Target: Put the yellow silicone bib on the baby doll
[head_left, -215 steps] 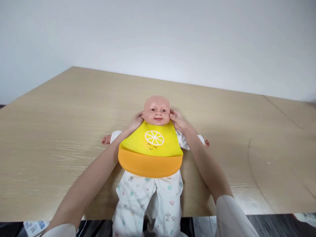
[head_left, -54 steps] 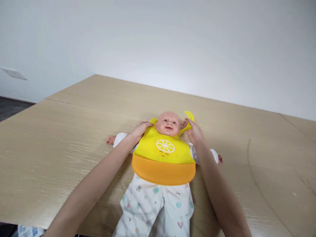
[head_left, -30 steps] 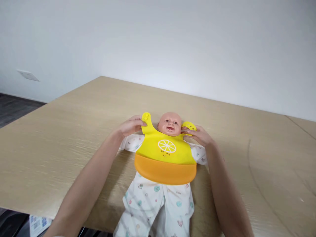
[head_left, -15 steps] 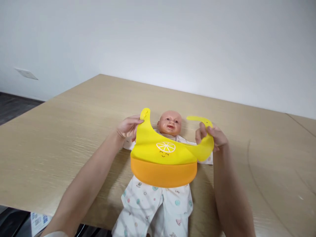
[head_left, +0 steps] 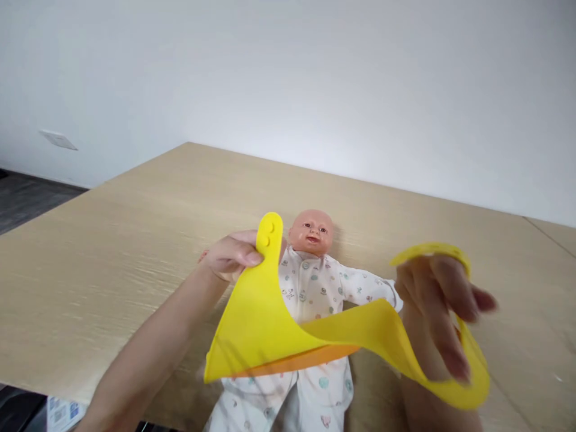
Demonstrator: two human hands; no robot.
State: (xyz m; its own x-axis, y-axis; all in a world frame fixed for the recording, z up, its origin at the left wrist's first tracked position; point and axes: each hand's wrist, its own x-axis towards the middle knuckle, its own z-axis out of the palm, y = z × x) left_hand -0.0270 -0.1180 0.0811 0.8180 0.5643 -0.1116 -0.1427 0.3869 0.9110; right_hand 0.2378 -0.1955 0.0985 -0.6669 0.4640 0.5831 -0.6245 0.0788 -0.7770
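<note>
My left hand point(head_left: 236, 255) pinches one strap of a yellow silicone baby bib point(head_left: 265, 318), just below its two snap studs. My right hand point(head_left: 443, 306) is blurred and turned over, fingers partly spread; the bib's other strap bends around it, and that side is held up in the air. How the fingers grip there is partly hidden. The bib is twisted, with its orange catch pocket point(head_left: 299, 362) seen edge-on. Behind and below it a baby doll point(head_left: 310, 282) in white printed clothes lies face up, its head toward the wall.
The doll lies on a light wooden table point(head_left: 148, 240), whose back edge is near a white wall point(head_left: 315, 90). A wall plate point(head_left: 58, 140) is at the left. Below the near edge, a printed paper point(head_left: 65, 414) shows beside dark items.
The bib has come nearer to me and twisted, uncovering the doll's chest. My right hand has moved right and toward me and turned over; my left hand has lowered slightly.
</note>
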